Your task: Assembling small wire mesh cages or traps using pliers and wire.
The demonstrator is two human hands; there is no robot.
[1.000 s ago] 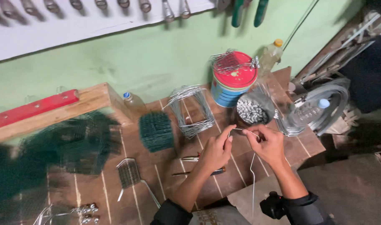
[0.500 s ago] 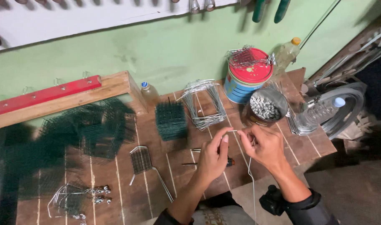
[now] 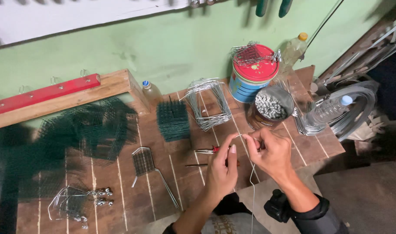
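Both hands sit lower-centre vs 0.5 s ago; the view has shifted, so the bench things lie further up and right. Left hand (image 3: 221, 171) and right hand (image 3: 270, 152) are close together as before, each pinching the thin silver steel wire (image 3: 251, 184) at its bent top, fingers clamped on it. The wire's long tail hangs down between the wrists, over the brown tiled bench (image 3: 124, 190). Red-handled pliers (image 3: 208, 150) lie just left of the left hand, untouched. Open tin of small silver metal pieces (image 3: 270, 106) is behind the right hand.
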